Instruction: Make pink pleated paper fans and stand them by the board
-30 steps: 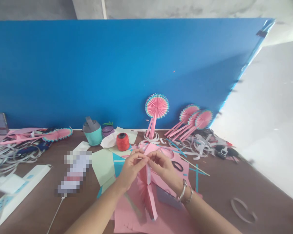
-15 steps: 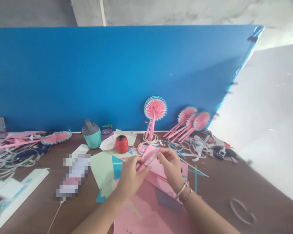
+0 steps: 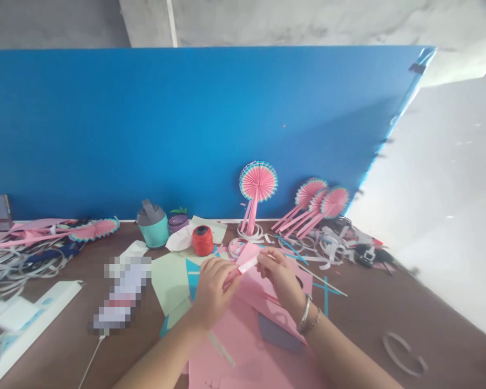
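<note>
My left hand (image 3: 216, 286) is closed round a narrow folded pink paper piece (image 3: 231, 275), most of it hidden by the fingers. A white strip (image 3: 249, 263), which looks like tape or its backing, runs from that paper to my right hand (image 3: 278, 278). The right thumb and fingers pinch its far end. Both hands are above pink paper sheets (image 3: 243, 351) spread on the table. Straight behind them a round pleated pink paper fan (image 3: 258, 182) with blue edging stands upright against the blue board.
More pink fans (image 3: 322, 201) lean at the right beside a heap of white strips (image 3: 332, 246). A red thread spool (image 3: 203, 241) and a teal cup (image 3: 153, 227) stand at the back left. A white power strip (image 3: 32, 319) lies far left. A curled white strip (image 3: 404, 354) lies right.
My left hand has turned and closed further over the pink paper. The white strip now shows more plainly between the hands, and my right fingers have curled in at its end.
</note>
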Demonstrator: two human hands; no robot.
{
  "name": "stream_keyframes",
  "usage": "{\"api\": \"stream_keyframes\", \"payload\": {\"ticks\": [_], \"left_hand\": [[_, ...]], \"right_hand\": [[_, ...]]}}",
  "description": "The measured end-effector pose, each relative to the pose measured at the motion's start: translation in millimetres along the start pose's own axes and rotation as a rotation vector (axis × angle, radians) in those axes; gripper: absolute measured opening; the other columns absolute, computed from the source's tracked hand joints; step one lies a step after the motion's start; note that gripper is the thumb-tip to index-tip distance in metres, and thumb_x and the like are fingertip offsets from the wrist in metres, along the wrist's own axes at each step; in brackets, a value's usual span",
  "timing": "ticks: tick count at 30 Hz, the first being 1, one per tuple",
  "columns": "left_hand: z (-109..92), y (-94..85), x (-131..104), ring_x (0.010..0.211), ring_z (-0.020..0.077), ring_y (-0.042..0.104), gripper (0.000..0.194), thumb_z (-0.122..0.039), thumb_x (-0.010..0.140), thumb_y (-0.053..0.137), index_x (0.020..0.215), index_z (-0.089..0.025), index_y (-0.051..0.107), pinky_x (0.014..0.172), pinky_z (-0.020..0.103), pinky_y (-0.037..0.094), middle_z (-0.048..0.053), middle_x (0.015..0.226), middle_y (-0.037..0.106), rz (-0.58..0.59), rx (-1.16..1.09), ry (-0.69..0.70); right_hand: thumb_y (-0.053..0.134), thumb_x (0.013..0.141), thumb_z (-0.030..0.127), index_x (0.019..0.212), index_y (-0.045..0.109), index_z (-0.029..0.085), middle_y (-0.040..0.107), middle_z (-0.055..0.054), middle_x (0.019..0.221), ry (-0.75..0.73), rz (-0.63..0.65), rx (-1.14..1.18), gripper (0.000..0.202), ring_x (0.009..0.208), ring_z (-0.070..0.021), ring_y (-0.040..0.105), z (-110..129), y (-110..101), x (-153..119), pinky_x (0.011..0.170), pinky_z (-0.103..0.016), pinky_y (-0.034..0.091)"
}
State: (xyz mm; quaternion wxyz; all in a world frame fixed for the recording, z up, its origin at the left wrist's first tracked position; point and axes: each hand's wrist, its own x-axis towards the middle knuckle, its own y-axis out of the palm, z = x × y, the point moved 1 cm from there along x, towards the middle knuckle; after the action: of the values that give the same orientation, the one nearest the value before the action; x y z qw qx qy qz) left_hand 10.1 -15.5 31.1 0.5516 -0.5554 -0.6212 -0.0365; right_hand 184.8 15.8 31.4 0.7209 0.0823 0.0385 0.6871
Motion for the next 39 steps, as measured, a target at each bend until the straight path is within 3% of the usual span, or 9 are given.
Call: {"api": "stream_keyframes", "payload": {"ticks": [2, 4, 7, 10, 15, 24, 39], "left_hand": [[1.0, 0.3, -0.6, 0.09, 0.021, 0.058, 0.011, -0.023, 0.089, 0.054, 0.097, -0.023, 0.061, 0.083, 0.039, 0.04, 0.003, 0.091, 0.068, -0.006, -0.002, 0.004], [1.9, 0.6, -0.6, 0.089, 0.0207, 0.058, 0.01, -0.023, 0.089, 0.055, 0.096, -0.022, 0.061, 0.083, 0.039, 0.04, 0.003, 0.09, 0.068, -0.024, -0.002, 0.001], [2.9, 1.4, -0.5, 0.087, 0.0203, 0.058, 0.01, -0.024, 0.089, 0.055, 0.096, -0.022, 0.061, 0.082, 0.039, 0.04, 0.004, 0.089, 0.068, -0.052, 0.001, -0.009], [3.1, 2.3, -1.3, 0.088, 0.0202, 0.058, 0.01, -0.026, 0.089, 0.055, 0.097, -0.022, 0.061, 0.083, 0.039, 0.04, 0.004, 0.09, 0.068, -0.05, 0.011, -0.014], [2.5, 2.3, -3.1, 0.09, 0.0204, 0.059, 0.01, -0.026, 0.09, 0.054, 0.097, -0.022, 0.06, 0.083, 0.039, 0.04, 0.003, 0.091, 0.069, -0.005, 0.046, 0.027], [1.1, 0.8, -2.5, 0.091, 0.0204, 0.059, 0.011, -0.025, 0.092, 0.051, 0.096, -0.021, 0.06, 0.082, 0.038, 0.039, 0.003, 0.09, 0.069, 0.029, 0.06, 0.109], [2.3, 1.0, -5.6, 0.087, 0.02, 0.059, 0.012, -0.028, 0.092, 0.05, 0.094, -0.021, 0.06, 0.081, 0.038, 0.04, 0.003, 0.085, 0.069, 0.023, -0.006, 0.078]], "right_hand": [[0.065, 0.07, 0.035, 0.085, 0.056, 0.02, 0.056, 0.0, 0.066, -0.145, -0.059, -0.241, 0.023, 0.063, -0.0168, 0.053, -1.4, -0.9, 0.4, 0.056, -0.028, 0.041], [0.064, 0.073, 0.032, 0.083, 0.058, 0.02, 0.059, -0.003, 0.075, -0.398, -0.093, -0.485, 0.017, 0.073, -0.0195, 0.055, 1.1, -0.2, -2.3, 0.065, -0.032, 0.044], [0.054, 0.081, 0.02, 0.083, 0.062, 0.021, 0.062, -0.005, 0.084, -0.721, 0.038, -0.691, 0.008, 0.083, -0.021, 0.055, 9.4, 4.7, -12.4, 0.077, -0.037, 0.043], [0.051, 0.082, 0.013, 0.091, 0.064, 0.023, 0.065, -0.005, 0.085, -0.825, 0.177, -0.764, 0.019, 0.084, -0.0219, 0.056, 17.1, 9.8, -22.2, 0.077, -0.038, 0.042], [0.056, 0.084, 0.021, 0.084, 0.067, 0.025, 0.067, -0.005, 0.082, -0.755, 0.225, -0.679, 0.011, 0.081, -0.0216, 0.058, 20.6, 10.3, -22.4, 0.075, -0.037, 0.044], [0.063, 0.078, 0.023, 0.065, 0.061, 0.021, 0.063, -0.001, 0.069, -0.366, 0.299, -0.516, 0.013, 0.071, -0.0167, 0.055, 15.3, 7.9, -13.4, 0.066, -0.03, 0.042], [0.061, 0.082, 0.031, 0.071, 0.064, 0.02, 0.062, 0.0, 0.071, -0.265, 0.417, -0.439, 0.016, 0.069, -0.0143, 0.053, 12.0, 3.0, -11.3, 0.066, -0.026, 0.043]]}}
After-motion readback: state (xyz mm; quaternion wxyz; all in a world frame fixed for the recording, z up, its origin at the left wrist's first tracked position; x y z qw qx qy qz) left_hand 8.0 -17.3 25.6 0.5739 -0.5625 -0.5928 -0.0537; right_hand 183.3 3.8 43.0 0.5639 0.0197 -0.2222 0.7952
